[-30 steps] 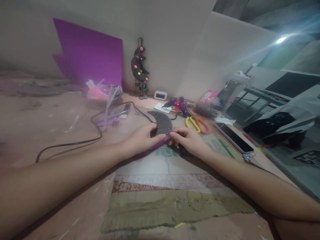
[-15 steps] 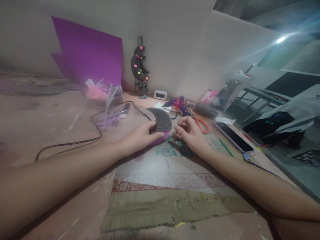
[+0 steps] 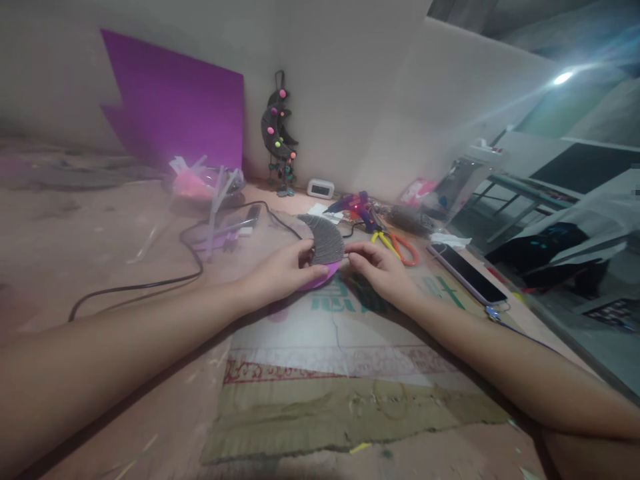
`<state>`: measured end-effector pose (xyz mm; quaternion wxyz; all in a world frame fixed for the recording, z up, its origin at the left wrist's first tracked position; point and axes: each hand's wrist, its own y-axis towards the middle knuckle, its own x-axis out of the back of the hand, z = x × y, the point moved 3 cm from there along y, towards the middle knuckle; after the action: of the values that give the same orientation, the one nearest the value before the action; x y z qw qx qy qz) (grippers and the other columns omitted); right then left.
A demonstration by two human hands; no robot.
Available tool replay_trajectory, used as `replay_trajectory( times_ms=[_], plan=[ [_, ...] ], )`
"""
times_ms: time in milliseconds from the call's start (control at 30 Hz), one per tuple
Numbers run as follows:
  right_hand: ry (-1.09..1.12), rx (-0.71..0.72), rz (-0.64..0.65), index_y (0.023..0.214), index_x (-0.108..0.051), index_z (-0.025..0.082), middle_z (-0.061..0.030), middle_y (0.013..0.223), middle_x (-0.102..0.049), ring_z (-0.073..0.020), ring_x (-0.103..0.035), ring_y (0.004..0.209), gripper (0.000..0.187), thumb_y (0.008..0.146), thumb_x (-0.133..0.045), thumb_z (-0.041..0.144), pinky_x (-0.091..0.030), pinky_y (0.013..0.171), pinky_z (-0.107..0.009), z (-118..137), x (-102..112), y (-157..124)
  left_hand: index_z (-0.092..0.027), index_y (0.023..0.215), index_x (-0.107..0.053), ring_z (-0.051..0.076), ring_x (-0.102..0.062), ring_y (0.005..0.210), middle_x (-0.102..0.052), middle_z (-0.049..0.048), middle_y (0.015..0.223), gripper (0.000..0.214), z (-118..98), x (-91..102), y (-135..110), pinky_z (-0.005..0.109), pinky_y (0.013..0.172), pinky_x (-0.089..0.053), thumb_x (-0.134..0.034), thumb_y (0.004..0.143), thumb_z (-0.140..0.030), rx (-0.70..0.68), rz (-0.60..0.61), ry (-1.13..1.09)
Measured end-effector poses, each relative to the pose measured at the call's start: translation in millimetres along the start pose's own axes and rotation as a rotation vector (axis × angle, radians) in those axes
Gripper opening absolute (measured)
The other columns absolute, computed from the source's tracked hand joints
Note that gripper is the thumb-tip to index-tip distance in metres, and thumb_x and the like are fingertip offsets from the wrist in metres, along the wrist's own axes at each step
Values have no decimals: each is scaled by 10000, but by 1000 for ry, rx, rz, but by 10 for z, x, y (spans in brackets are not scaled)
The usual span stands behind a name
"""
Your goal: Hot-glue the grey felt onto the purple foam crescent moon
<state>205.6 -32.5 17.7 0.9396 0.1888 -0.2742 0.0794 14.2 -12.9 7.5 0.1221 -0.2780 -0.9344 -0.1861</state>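
Observation:
A crescent moon cutout (image 3: 326,239), wound with grey yarn over most of its length, is in front of me; its bare lower end (image 3: 320,277) is purple. My left hand (image 3: 290,270) grips the crescent near that end, thumb on top and fingers behind. At the right edge of the winding, my right hand (image 3: 376,267) is closed in a pinch, its fingertips close to the crescent. A thin strand that looks like the grey yarn runs to those fingertips, though it is hard to make out. Beneath both hands lies a printed cardboard sheet (image 3: 320,333).
Behind the hands are a glue gun (image 3: 357,202), orange-handled scissors (image 3: 407,250), yellow-handled pliers (image 3: 385,243) and a small white clock (image 3: 321,189). A phone (image 3: 467,273) lies right. A black cord (image 3: 140,287) crosses the left. A decorated moon hanging (image 3: 276,127) and purple sheet (image 3: 190,100) stand behind.
My right hand has turned and lowered slightly, its fingertips now nearer the crescent's right edge. The yellow handles behind it have come into view. My left hand keeps its grip almost unmoved.

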Motion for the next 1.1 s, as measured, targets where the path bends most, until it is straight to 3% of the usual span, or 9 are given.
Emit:
replay_trajectory(
  times_ms=[200,600,833,1100],
  plan=[
    [-150,66,-71,980,-685,211,-54,1005,-687,-190,-621,955,185,880,-539,266,-479,874,-356,-23,34,22,-199,1170,-626,202,-629,1077,-670,65,1206,388,-17,-7,5,321,957,-465,-601,789,-269,-5,9,-12],
    [-175,111,-143,951,-689,205,-38,901,-657,-165,-612,814,177,891,-542,283,-488,751,-316,11,63,12,-153,1150,-610,213,-630,1033,-672,82,1169,355,25,-13,8,336,914,-479,-583,820,-281,2,77,-6],
    [-146,140,-35,909,-680,182,-49,906,-666,-171,-613,840,241,930,-479,314,-474,770,-312,97,41,17,-170,1158,-614,216,-636,1025,-681,75,1150,355,58,-14,12,348,906,-484,-577,820,-273,-1,78,5],
    [-162,197,23,871,-645,185,-53,915,-639,-189,-595,905,199,912,-524,338,-465,812,-330,92,17,17,-167,1156,-611,214,-629,1042,-674,79,1167,342,59,-16,17,355,924,-476,-569,834,-272,-22,82,-25]
  ],
)
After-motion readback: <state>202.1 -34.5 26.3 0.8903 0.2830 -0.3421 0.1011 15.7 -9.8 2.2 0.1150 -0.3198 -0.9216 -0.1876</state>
